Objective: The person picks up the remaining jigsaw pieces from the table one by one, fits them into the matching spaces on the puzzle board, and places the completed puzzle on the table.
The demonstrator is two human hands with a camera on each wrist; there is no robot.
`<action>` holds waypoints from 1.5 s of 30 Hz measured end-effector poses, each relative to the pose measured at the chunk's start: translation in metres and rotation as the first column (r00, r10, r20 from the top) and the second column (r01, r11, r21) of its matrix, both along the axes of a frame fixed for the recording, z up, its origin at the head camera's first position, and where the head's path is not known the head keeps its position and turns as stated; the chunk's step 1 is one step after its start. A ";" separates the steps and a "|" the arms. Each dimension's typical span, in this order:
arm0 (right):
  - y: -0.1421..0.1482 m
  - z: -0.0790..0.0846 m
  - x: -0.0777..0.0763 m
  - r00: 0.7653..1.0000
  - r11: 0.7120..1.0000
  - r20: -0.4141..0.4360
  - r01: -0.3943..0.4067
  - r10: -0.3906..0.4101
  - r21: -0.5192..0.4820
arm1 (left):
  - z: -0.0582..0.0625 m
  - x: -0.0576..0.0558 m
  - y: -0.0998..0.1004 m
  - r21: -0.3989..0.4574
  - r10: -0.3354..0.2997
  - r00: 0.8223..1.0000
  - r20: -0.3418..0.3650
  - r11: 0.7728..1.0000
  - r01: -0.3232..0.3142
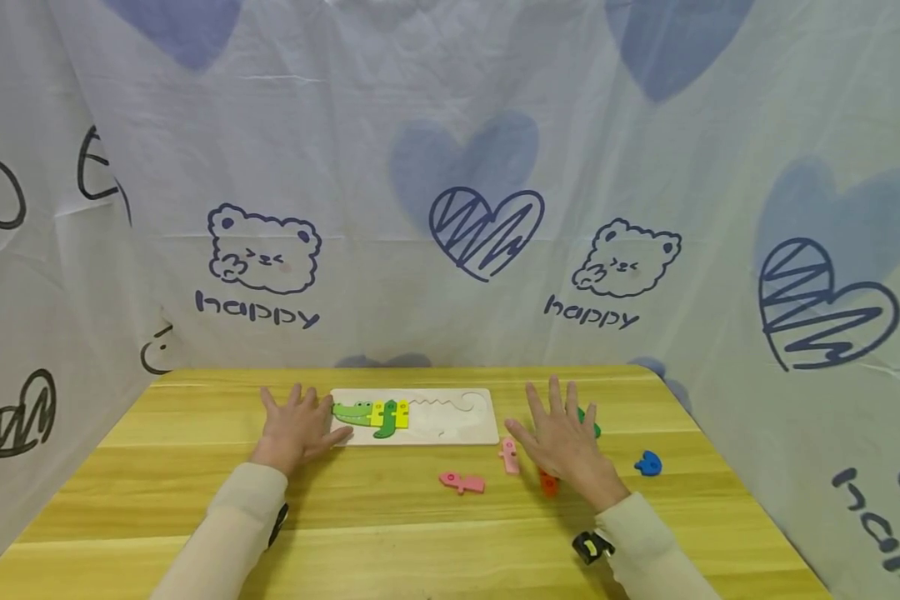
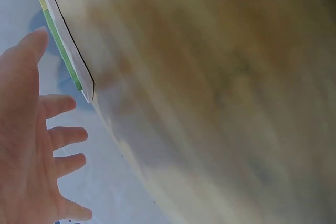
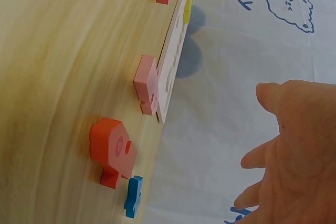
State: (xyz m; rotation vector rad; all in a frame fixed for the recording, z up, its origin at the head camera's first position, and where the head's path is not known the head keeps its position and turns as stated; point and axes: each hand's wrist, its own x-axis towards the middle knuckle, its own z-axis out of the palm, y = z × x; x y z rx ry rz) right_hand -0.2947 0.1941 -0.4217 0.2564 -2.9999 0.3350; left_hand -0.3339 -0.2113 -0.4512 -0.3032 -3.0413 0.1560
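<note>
A pale wooden puzzle board (image 1: 457, 427) lies at the table's far middle. In its left part sit a green crocodile head (image 1: 354, 414) and adjoining yellow and green pieces (image 1: 390, 417). My left hand (image 1: 292, 433) is at the board's left end, fingers spread, gripping nothing; whether its thumb touches the board is unclear. Fingers apart and holding nothing, my right hand (image 1: 566, 442) is over the loose pieces right of the board. Around it are a pink piece (image 1: 509, 456), an orange-red piece (image 3: 113, 148) and a partly hidden green piece (image 1: 591, 422).
A second pink piece (image 1: 462, 482) lies in front of the board. Farther right is a blue piece (image 1: 648, 463). Behind the wooden table (image 1: 375, 533) hangs a white cloth (image 1: 360, 150) printed with hearts and bears. A black device (image 1: 592, 547) is at the right wrist.
</note>
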 end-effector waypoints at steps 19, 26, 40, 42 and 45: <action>-0.006 -0.001 0.000 1.000 1.000 -0.004 -0.013 0.013 -0.001 | -0.002 -0.001 -0.003 0.123 0.043 0.977 0.207 0.990 -0.069; -0.010 0.000 0.000 1.000 1.000 0.014 -0.028 0.028 -0.014 | -0.002 0.000 -0.003 0.145 0.038 0.977 0.212 0.987 -0.069; -0.021 -0.002 -0.004 0.981 0.979 -0.015 -0.194 0.194 -0.068 | -0.004 -0.003 -0.006 0.175 0.070 0.964 0.255 0.977 -0.117; -0.023 -0.003 -0.004 0.980 0.977 -0.017 -0.200 0.199 -0.068 | -0.005 -0.003 -0.006 0.183 0.066 0.965 0.254 0.976 -0.115; -0.026 -0.003 -0.005 0.978 0.976 -0.026 -0.209 0.208 -0.065 | -0.004 -0.001 -0.006 0.190 0.063 0.966 0.250 0.975 -0.113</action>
